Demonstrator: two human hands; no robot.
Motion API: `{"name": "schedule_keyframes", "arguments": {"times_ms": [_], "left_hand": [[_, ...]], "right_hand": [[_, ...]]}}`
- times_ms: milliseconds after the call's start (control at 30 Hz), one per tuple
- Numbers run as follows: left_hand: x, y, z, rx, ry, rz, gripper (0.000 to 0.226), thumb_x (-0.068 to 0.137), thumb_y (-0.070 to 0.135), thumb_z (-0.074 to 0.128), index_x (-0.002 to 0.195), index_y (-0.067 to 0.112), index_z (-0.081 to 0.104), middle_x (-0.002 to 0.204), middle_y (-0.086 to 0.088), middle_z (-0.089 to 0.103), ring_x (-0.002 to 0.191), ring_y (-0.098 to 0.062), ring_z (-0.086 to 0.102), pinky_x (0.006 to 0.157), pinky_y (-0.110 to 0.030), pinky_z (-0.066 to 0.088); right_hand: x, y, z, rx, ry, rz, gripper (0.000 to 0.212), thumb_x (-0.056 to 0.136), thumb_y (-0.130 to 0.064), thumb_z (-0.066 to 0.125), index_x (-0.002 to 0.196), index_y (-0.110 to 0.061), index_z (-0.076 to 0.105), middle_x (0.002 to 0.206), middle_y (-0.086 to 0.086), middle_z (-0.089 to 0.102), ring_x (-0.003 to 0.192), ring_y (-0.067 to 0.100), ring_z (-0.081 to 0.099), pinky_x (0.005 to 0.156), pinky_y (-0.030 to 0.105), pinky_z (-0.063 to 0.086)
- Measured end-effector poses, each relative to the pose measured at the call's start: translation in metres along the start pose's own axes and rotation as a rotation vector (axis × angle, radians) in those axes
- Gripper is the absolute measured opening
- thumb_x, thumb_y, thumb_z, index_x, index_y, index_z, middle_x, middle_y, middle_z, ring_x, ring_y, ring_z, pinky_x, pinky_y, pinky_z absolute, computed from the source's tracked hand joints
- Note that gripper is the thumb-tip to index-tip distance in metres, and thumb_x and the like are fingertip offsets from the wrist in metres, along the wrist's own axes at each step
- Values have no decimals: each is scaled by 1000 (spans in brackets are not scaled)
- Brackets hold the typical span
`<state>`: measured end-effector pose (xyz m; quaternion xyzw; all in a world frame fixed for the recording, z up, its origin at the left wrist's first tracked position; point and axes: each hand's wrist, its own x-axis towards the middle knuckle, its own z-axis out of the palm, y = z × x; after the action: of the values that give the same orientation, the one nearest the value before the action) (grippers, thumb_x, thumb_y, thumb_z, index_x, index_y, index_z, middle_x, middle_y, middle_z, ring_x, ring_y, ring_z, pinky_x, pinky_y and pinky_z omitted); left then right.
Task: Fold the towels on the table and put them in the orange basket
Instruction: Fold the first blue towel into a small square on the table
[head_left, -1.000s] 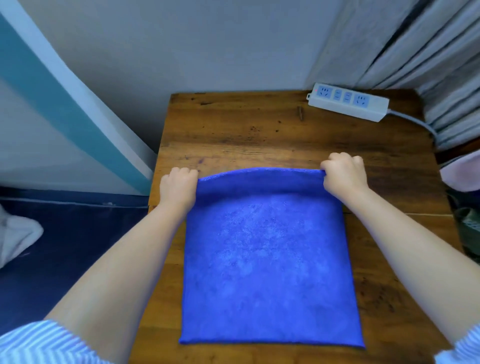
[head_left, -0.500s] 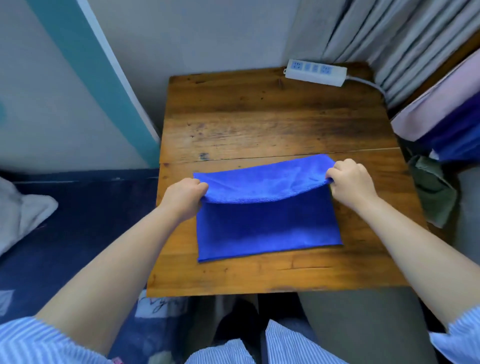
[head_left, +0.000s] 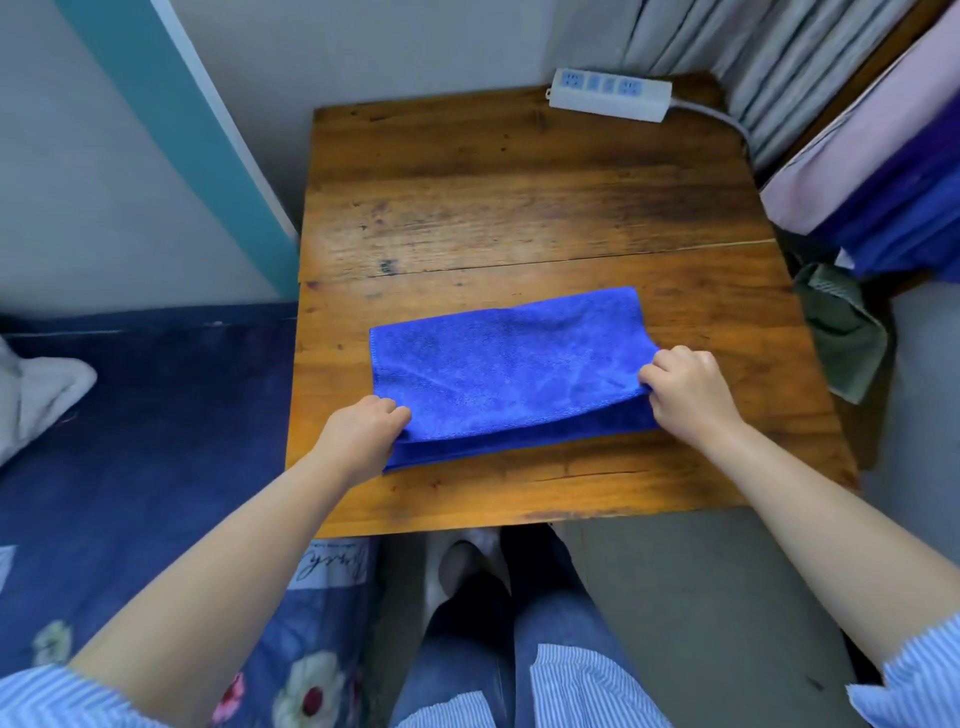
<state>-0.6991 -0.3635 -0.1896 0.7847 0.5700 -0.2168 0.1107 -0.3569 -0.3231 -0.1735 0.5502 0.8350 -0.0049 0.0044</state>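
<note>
A blue towel (head_left: 498, 364) lies folded in half on the near part of the wooden table (head_left: 509, 197). Its upper layer stops just short of the near edge, so a strip of the lower layer shows. My left hand (head_left: 363, 431) pinches the upper layer's near-left corner. My right hand (head_left: 685, 387) pinches its near-right corner. No orange basket is in view.
A white power strip (head_left: 609, 94) with its cable sits at the table's far right corner. Grey curtains hang behind it. Pink and blue cloths (head_left: 883, 171) and a green cloth (head_left: 841, 332) hang beside the table's right edge. A dark blue bed (head_left: 130, 441) lies to the left.
Both hands carried the towel's far edge toward me and laid it over the near half, so the towel went from flat to folded. The camera view pulled back.
</note>
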Motion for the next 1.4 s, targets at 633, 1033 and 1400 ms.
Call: {"name": "schedule_keyframes", "arguments": {"times_ms": [633,1033,1400], "left_hand": [[1,7,30,21,-30,32,25,71,13,68,93,10,58,92,-7,61,88,-22,59,61,-26,46],[16,9,15,-140,339,104,19,70,16,54,56,5,59,58,-12,59,51,-29,59,39,-25,45],[102,29,28,-332,173,-241,60,97,39,28,147,12,8,157,-5,-1,145,-21,-4,116,-39,2]], "right_hand": [[-25,-15,54,-8,2,33,26,39,13,68,50,-4,53,49,10,51,44,30,53,48,34,45],[-7,-31,46,96,134,-10,28,65,-9,37,61,-1,64,62,13,62,58,32,63,63,31,37],[103,-103,82,193,-291,-62,53,98,-27,28,146,-12,10,156,2,2,145,21,-1,116,35,-4]]}}
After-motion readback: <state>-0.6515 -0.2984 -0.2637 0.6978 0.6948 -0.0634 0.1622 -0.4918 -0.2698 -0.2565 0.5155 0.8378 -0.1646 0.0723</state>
